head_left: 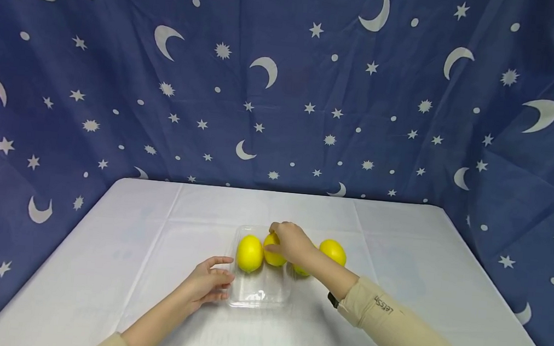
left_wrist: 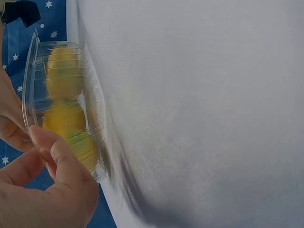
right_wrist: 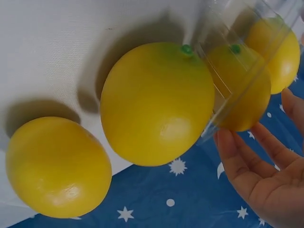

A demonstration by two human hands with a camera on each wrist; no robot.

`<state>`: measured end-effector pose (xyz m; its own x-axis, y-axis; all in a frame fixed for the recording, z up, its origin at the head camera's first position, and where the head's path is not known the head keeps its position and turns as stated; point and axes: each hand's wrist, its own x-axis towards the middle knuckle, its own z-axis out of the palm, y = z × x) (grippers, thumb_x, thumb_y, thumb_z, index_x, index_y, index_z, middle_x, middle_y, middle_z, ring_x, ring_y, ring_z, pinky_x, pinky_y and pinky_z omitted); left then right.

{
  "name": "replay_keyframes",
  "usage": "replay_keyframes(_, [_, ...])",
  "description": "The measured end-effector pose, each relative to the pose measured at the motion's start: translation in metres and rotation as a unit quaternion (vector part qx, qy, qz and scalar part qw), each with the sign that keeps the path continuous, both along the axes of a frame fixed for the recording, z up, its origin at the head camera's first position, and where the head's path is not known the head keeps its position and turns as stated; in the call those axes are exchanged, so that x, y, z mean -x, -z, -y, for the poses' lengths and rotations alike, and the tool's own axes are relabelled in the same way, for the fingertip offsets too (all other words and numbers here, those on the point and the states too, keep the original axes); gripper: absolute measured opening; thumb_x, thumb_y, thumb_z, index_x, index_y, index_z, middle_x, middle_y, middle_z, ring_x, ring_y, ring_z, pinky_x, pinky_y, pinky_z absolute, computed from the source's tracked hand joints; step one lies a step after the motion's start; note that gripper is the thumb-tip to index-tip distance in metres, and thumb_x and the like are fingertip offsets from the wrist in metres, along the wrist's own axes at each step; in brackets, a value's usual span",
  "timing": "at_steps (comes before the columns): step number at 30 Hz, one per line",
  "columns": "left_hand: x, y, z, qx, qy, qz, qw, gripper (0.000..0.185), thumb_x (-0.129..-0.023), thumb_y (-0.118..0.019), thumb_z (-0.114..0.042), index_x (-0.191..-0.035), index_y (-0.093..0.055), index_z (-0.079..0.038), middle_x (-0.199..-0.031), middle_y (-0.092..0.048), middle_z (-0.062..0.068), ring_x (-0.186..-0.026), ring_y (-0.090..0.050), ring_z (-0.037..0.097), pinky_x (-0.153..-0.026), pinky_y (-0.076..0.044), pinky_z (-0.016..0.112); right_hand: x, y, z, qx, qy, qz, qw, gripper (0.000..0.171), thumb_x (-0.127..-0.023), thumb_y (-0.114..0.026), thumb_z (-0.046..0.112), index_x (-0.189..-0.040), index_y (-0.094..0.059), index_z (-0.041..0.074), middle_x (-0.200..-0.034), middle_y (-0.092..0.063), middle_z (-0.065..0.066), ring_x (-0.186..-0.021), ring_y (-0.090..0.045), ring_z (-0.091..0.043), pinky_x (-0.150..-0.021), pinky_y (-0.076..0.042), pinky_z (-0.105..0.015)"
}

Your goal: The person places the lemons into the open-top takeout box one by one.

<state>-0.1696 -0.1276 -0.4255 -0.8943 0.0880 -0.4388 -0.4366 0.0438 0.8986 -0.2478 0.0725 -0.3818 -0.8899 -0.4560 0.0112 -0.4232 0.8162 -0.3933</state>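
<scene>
A clear plastic tray (head_left: pixel 260 292) lies on the white tablecloth (head_left: pixel 397 271). One yellow lemon (head_left: pixel 249 253) sits in its far left part. My right hand (head_left: pixel 288 241) curls over a second lemon (head_left: pixel 274 256) beside it in the tray, fingertips on it. Two more lemons lie on the cloth to the right, one in the open (head_left: pixel 333 251) and one (head_left: pixel 301 271) partly under my wrist. My left hand (head_left: pixel 210 285) pinches the tray's left rim. In the left wrist view, thumb and fingers (left_wrist: pixel 59 164) hold the tray wall (left_wrist: pixel 95 109). The right wrist view shows the outside lemons (right_wrist: pixel 156 104) (right_wrist: pixel 57 166) and my right hand (right_wrist: pixel 247 166).
The table (head_left: pixel 144 222) is covered in white cloth, and its edges fall away left and right. A blue backdrop (head_left: pixel 284 86) with stars and moons hangs behind and around it.
</scene>
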Motion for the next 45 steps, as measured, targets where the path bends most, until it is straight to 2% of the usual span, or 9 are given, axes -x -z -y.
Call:
replay_keyframes(5, [-0.001,0.002,0.000,0.000,0.001,0.002,1.0000,0.047,-0.087,-0.060,-0.001,-0.131,-0.044,-0.004,-0.084,-0.054,0.001,-0.073,-0.055,0.013,-0.059,-0.054,0.021,-0.006,-0.001,-0.010,0.007,0.011,0.005,1.000,0.034,-0.082,-0.073,0.018,-0.110,-0.064,0.000,-0.106,-0.068,-0.014,-0.096,-0.062,-0.026,-0.087,-0.055,-0.036])
replay_keyframes(10, [0.000,0.003,0.001,0.000,0.004,-0.002,1.0000,0.047,-0.087,-0.060,-0.001,-0.131,-0.044,-0.004,-0.085,-0.054,0.001,-0.073,-0.055,0.013,-0.059,-0.055,0.021,-0.010,-0.006,-0.024,0.038,0.027,0.013,0.999,0.034,-0.082,-0.073,0.017,-0.111,-0.064,0.002,-0.108,-0.067,-0.016,-0.100,-0.062,-0.030,-0.087,-0.055,-0.039])
replay_keyframes(18, [0.000,0.001,0.004,-0.011,0.023,-0.005,0.9997,0.050,-0.089,-0.058,-0.002,-0.135,-0.038,-0.003,-0.084,-0.055,-0.001,-0.073,-0.055,0.011,-0.060,-0.055,0.019,-0.011,-0.006,-0.049,0.062,0.054,-0.015,0.996,0.028,-0.083,-0.072,0.014,-0.108,-0.065,0.003,-0.104,-0.067,-0.016,-0.093,-0.063,-0.031,-0.079,-0.057,-0.038])
replay_keyframes(24, [0.000,0.000,0.005,-0.021,0.033,-0.009,0.9992,0.051,-0.090,-0.058,-0.001,-0.136,-0.036,-0.002,-0.083,-0.055,-0.002,-0.073,-0.055,0.010,-0.061,-0.055,0.018,-0.012,-0.006,-0.062,0.060,0.069,-0.014,0.996,0.030,-0.084,-0.071,0.015,-0.110,-0.064,0.003,-0.105,-0.067,-0.016,-0.092,-0.062,-0.028,-0.081,-0.057,-0.037])
replay_keyframes(29, [-0.001,0.002,0.004,-0.020,0.028,-0.007,0.9994,0.052,-0.089,-0.058,-0.002,-0.137,-0.036,-0.002,-0.084,-0.055,-0.002,-0.073,-0.054,0.010,-0.061,-0.055,0.019,-0.011,-0.006,-0.073,0.057,0.094,-0.008,0.994,0.030,-0.085,-0.069,0.017,-0.112,-0.063,0.004,-0.105,-0.066,-0.015,-0.093,-0.061,-0.028,-0.083,-0.056,-0.039])
replay_keyframes(38, [-0.002,0.002,0.007,-0.025,0.034,-0.010,0.9990,0.053,-0.090,-0.057,-0.001,-0.138,-0.034,-0.003,-0.084,-0.054,-0.003,-0.074,-0.054,0.010,-0.060,-0.054,0.018,-0.006,-0.006,-0.088,0.065,0.110,-0.008,0.992,0.029,-0.085,-0.069,0.013,-0.112,-0.063,0.002,-0.106,-0.066,-0.018,-0.094,-0.062,-0.031,-0.083,-0.056,-0.040])
replay_keyframes(45, [-0.002,0.001,0.006,-0.025,0.040,-0.012,0.9988,0.052,-0.090,-0.057,-0.002,-0.137,-0.035,-0.003,-0.083,-0.054,-0.003,-0.075,-0.054,0.010,-0.061,-0.054,0.018,-0.002,-0.004,-0.099,0.044,0.107,0.027,0.993,0.034,-0.085,-0.068,0.013,-0.117,-0.061,0.003,-0.115,-0.062,-0.021,-0.098,-0.060,-0.033,-0.086,-0.055,-0.043])
